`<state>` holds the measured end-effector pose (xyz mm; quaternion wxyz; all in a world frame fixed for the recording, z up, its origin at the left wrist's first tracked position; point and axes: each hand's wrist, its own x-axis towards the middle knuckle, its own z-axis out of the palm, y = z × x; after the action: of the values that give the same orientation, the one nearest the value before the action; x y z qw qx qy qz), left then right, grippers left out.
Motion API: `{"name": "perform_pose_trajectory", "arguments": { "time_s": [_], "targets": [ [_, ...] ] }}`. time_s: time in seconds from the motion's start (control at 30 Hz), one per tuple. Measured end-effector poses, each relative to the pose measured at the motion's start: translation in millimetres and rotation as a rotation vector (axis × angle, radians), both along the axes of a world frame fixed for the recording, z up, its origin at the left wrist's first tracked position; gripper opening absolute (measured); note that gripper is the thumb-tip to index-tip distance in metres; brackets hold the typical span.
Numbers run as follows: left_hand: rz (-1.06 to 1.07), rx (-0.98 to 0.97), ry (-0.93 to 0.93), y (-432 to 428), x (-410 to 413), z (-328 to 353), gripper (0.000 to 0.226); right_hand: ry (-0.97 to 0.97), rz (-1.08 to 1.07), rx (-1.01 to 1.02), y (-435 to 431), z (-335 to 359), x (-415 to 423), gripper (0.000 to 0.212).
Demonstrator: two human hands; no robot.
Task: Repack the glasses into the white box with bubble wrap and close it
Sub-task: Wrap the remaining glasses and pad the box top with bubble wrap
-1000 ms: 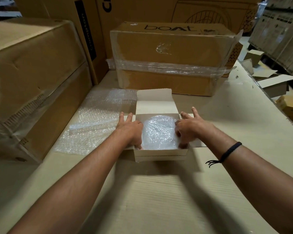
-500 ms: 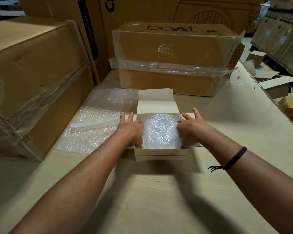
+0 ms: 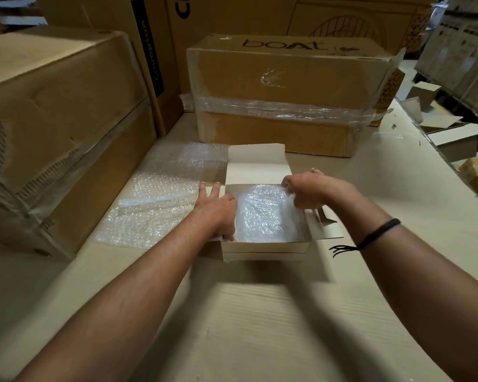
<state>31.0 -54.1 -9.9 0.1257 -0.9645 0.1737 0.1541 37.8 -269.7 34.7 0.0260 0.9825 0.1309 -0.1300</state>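
The white box (image 3: 265, 250) stands open on the table, its lid (image 3: 255, 164) folded back flat. A bundle of bubble wrap (image 3: 265, 216) fills the inside, and no glasses show through it. My left hand (image 3: 217, 208) lies on the box's left side flap with its fingers straight and its thumb at the box's inner left edge. My right hand (image 3: 307, 188) hovers over the far right corner, blurred, fingers curled down over the wrap. Whether it pinches the wrap cannot be made out. The right side flap (image 3: 326, 221) sticks out uncovered.
A loose sheet of bubble wrap (image 3: 155, 199) lies flat left of the box. A taped brown carton (image 3: 282, 97) stands just behind, and a big carton (image 3: 53, 128) walls the left side. The table edge (image 3: 453, 172) runs along the right, with cardboard scraps beyond it.
My right hand has lifted off the right side flap and moved up over the box's far right corner, baring the flap. My left hand stays in place.
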Motion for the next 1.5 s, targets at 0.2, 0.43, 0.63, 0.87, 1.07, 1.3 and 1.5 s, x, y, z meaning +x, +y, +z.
{"name": "perform_pose_trajectory", "arguments": {
  "time_s": [0.2,0.43,0.63,0.87,1.07,1.3,1.5],
  "targets": [
    [0.002,-0.011,-0.008,-0.6,-0.4,-0.9,0.091,-0.018,0.050,-0.066,27.7,-30.8,-3.1,0.029],
    [0.014,-0.019,-0.009,-0.7,-2.9,0.0,0.092,0.038,-0.123,0.067,26.6,-23.2,-2.9,0.019],
    [0.021,-0.023,-0.011,-2.4,-2.6,-0.7,0.089,-0.033,-0.125,-0.055,35.3,-22.4,-9.2,0.041],
    [0.017,-0.038,-0.032,-1.6,-7.5,1.7,0.082,0.090,-0.156,0.005,33.0,-29.5,-13.0,0.043],
    [-0.024,-0.014,-0.116,2.1,-12.3,3.8,0.084,0.008,-0.039,0.066,12.0,-13.6,-25.1,0.067],
    [-0.005,0.015,-0.031,-0.3,-23.4,13.1,0.029,0.038,0.039,-0.269,3.8,-31.5,-42.0,0.066],
    [-0.003,0.106,-0.036,-6.3,-17.6,4.5,0.042,0.043,0.024,-0.284,4.5,-38.5,-40.0,0.050]
  ]
}}
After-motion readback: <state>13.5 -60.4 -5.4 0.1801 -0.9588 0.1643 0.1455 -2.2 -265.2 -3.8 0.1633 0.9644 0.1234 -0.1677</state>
